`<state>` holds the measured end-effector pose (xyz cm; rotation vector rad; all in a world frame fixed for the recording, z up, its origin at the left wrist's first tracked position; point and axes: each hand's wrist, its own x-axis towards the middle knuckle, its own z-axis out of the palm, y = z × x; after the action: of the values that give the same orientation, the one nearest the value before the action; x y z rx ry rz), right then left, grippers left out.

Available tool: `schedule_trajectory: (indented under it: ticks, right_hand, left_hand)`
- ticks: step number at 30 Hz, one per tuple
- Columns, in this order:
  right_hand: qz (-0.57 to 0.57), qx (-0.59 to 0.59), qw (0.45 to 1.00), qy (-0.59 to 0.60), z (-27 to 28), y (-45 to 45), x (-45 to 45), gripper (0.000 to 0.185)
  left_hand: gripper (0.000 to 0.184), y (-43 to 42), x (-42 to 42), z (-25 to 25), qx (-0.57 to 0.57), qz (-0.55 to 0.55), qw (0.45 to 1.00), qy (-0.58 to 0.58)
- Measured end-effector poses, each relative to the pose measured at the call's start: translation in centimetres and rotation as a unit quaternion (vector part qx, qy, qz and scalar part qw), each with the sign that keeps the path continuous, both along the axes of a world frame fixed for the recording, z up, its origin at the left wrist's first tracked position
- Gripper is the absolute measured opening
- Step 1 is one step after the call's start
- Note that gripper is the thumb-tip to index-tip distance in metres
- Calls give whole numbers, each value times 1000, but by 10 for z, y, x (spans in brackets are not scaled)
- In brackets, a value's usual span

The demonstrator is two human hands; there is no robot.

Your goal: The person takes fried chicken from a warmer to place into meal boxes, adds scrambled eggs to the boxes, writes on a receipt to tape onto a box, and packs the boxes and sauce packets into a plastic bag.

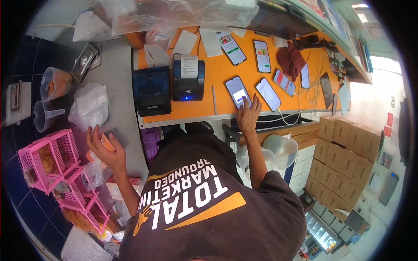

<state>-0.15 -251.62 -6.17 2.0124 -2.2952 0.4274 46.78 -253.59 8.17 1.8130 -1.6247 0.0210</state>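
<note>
My right hand rests at the near edge of the orange counter, its fingers apart and touching the lower part of a phone that shows a white pop-up on a grey screen. Close to its right lies another lit phone with a white cable at its lower end. My left hand hovers over the grey side counter, fingers spread, with nothing seen in it. Just beyond it is a bundle of clear plastic bags. An orange item, partly hidden, lies behind the left hand.
Two receipt printers, one black and one with paper out, stand left on the orange counter. More phones, a maroon cloth and tangled cables lie right. Pink baskets stand left; stacked cartons rise right.
</note>
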Motion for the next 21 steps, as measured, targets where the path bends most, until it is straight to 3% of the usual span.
schedule_trajectory:
  ticks: [2,4,7,10,13,14,16,18,19,21]
  right_hand:
    - [0,-19,1000,1,14,-12,10,42]
    - [14,-82,989,-120,40,-37,41,41]
    - [169,-167,956,-173,65,-97,122,41]
    - [335,-170,860,-345,120,-152,243,33]
    - [490,-169,763,-386,128,-194,381,25]
    - [524,-149,754,-368,132,-202,421,21]
    - [559,-241,712,-350,115,-217,492,18]
    - [610,-80,765,-194,74,-218,538,20]
    - [609,-80,765,-194,69,-219,540,20]
    - [648,174,739,-62,61,-222,543,23]
  left_hand:
    - [43,-2,4,-2,0,10,1000,-2]
    - [44,0,11,-1,10,31,999,-14]
    - [48,1,32,-7,21,48,998,-37]
    - [55,-10,62,-11,31,84,993,-74]
    - [64,-30,109,-27,17,133,987,-90]
    - [64,-37,120,-33,19,134,986,-92]
    - [70,-47,141,-46,69,180,979,-64]
    - [70,-53,162,-61,86,157,980,-82]
    - [69,-56,167,-64,104,132,981,-99]
    - [64,-58,174,-68,142,111,979,-90]
